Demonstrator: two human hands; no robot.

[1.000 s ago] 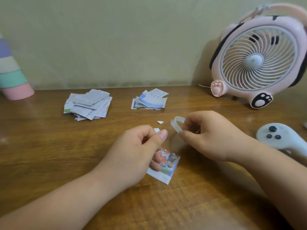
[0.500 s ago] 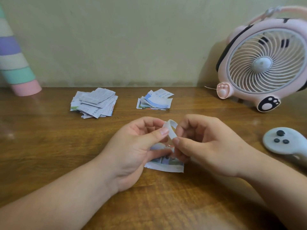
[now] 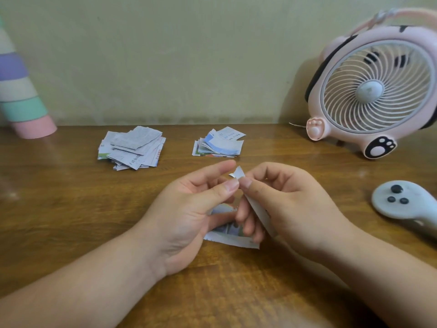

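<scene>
Paper strip: thin, white, creased. It is held just above the middle of the wood-grain surface. The upper tip is pinched in the grip of the left hand, between thumb and forefinger. The length is pinched under the thumb of the right hand, and the lower end is hidden behind the fingers. Printed scrap: coloured, laid flat beneath, largely covered by both hands.

text: none you can read | left pile: print too small | right pile: blurred | scrap: illegible
</scene>
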